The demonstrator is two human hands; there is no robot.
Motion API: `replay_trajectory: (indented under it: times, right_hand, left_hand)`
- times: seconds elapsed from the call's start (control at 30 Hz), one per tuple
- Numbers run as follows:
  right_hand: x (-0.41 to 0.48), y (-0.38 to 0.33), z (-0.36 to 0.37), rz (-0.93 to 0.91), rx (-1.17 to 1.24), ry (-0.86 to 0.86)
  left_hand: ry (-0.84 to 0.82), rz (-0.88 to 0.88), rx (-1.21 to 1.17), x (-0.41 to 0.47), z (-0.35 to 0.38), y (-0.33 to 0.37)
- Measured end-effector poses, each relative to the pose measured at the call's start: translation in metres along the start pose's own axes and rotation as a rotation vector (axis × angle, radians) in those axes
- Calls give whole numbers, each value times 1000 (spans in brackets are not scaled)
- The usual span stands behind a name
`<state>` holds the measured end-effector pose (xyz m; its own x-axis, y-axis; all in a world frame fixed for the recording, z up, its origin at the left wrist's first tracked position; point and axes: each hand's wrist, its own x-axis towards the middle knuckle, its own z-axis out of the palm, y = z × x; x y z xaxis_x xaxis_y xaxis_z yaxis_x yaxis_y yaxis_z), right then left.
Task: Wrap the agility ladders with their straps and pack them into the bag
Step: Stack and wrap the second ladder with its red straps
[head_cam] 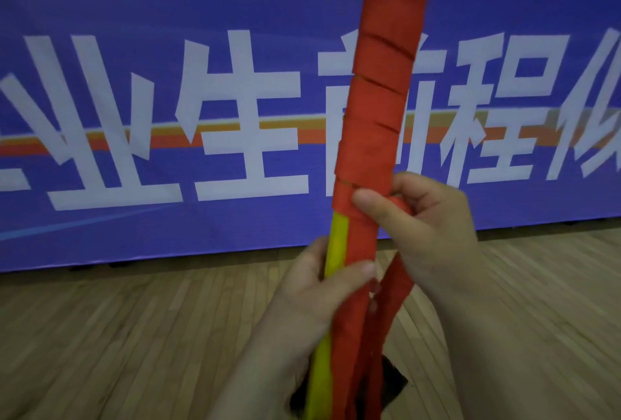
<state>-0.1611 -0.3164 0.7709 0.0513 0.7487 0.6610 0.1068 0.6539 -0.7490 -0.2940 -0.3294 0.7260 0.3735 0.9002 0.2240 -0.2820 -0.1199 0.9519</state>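
Observation:
An agility ladder bundle (pixel 379 90) stands upright before me, its yellow rungs (pixel 336 244) wound in red strap from the top down to mid-height. My left hand (pixel 312 302) grips the bundle low down, thumb across the red strap. My right hand (pixel 426 221) pinches the red strap against the bundle at the lowest turn. A loose strap tail (pixel 396 288) hangs below my right hand. A dark object (pixel 389 382), possibly the bag, lies on the floor under the bundle, mostly hidden.
A blue banner (pixel 168 49) with large white characters stands close behind the bundle. Wooden plank floor (pixel 117 335) runs below it on both sides.

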Motion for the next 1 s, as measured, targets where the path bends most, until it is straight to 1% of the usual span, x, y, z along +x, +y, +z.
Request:
replay_trajectory:
  times: [0.03,0.07,0.1,0.17,0.2,0.27,0.37,0.4,0.43,0.47,0.5,0.53,0.57,0.6,0.63,0.67,0.7,0.73,0.77,0.8,0.83,0.87,0.9,0.93,0.97,1.0]
  right_hand:
    - [1,1,2,-26,-154,84]
    - [0,-1,4,-26,-206,100]
    - [-1,-3,6,-18,-176,75]
    - [-1,-4,4,28,15,-13]
    - [0,-2,2,75,143,-61]
    - [2,7,-1,164,335,-192]
    - [3,14,-5,204,497,-546]
    - [3,11,-5,186,544,-613]
    - [3,9,-5,166,548,-590]
    - [3,3,-5,156,511,-498]
    - [2,-1,-4,137,411,-365]
    - [2,-4,-2,104,249,-202]
    - [3,-3,-1,50,56,-59]
    - [4,-2,2,11,-83,22]
    - [5,0,4,-16,-137,28]
    - [3,0,4,-31,-136,-15]
    - [2,2,3,-37,-105,-87]
    - [1,3,1,-24,-47,-159]
    - [1,4,-2,13,34,-216]
    - [1,5,-3,76,126,-273]
    - [1,6,-4,148,218,-351]
    - [1,8,-4,215,302,-435]
    - [1,10,-2,259,369,-510]
    - [1,10,-1,282,407,-546]
    - [2,10,1,278,410,-524]
    - [3,8,2,254,391,-454]
  left_hand:
    - [116,57,145,-1,2,1]
    - [166,101,212,-1,5,3]
    - [195,129,226,0,7,3]
    - [210,115,140,1,5,5]
    - [170,94,46,1,3,6]
    - [9,73,-99,0,-5,4]
    - [-411,4,-365,-2,-7,-2]
    - [-487,-28,-422,-3,-5,-1]
    - [-491,-55,-413,-3,-4,1]
    - [-428,-81,-339,-3,-2,2]
    - [-294,-81,-215,-3,-1,3]
    - [-117,-58,-38,-2,-1,2]
    - [30,17,164,-1,0,1]
    - [134,102,330,0,3,-2]
    - [215,169,404,1,7,-5]
    - [286,190,381,2,8,-6]
    - [323,179,302,3,9,-7]
    - [296,137,188,2,7,-6]
    - [203,92,33,1,3,-4]
    - [57,55,-132,-1,-1,-2]
    - [-126,27,-287,-2,-4,-2]
    - [-307,4,-423,-1,-7,-3]
    - [-444,-20,-517,-3,-7,-3]
    - [-502,-31,-559,-3,-7,-3]
    - [-496,-50,-552,-3,-5,-1]
    - [-415,-76,-484,-4,-4,2]
